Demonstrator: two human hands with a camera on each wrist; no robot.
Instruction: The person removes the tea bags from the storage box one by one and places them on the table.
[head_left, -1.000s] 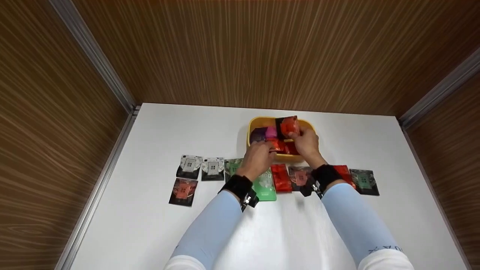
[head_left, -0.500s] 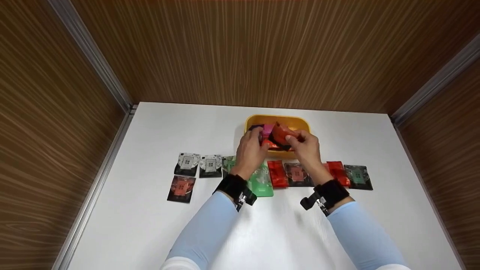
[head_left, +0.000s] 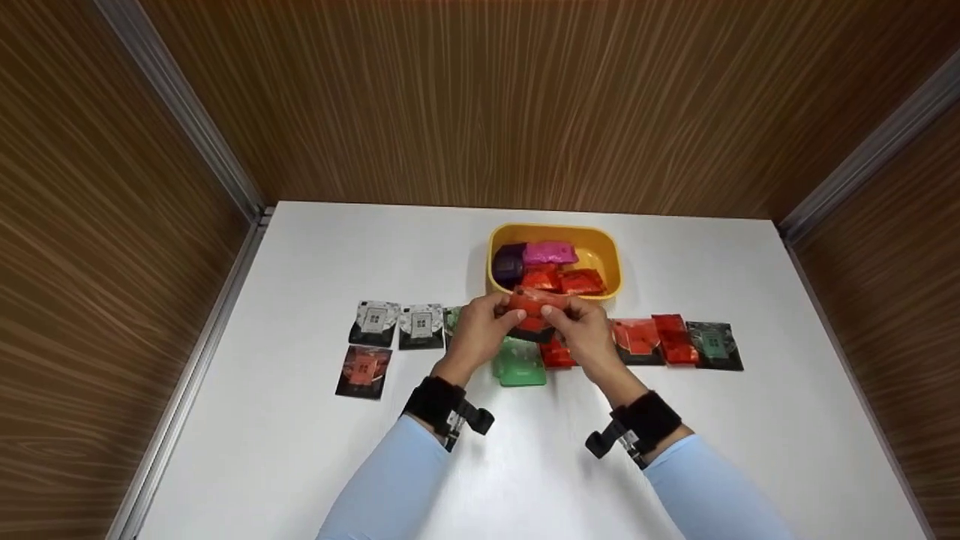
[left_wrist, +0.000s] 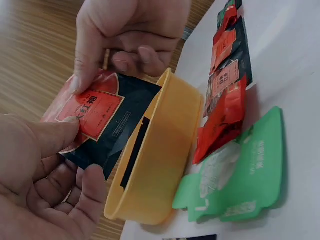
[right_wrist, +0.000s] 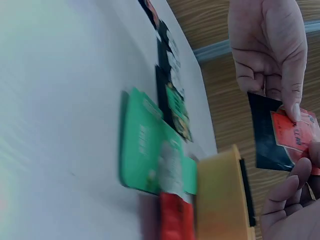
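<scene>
Brightly lit, with pale glare on the table (head_left: 525, 457); in the right wrist view, blurred around the red packet (right_wrist: 172, 220).

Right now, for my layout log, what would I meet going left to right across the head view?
First white-and-black packet, second white-and-black packet, left grip, held red-and-black packet, right grip, tabletop red-and-black packet, red packet, green-and-black packet.

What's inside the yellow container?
Inside the yellow container lie a dark purple packet, a pink packet and two red packets. Anything beneath them is covered; a red-and-black packet between the left hand and right hand hides part of the near rim.
</scene>
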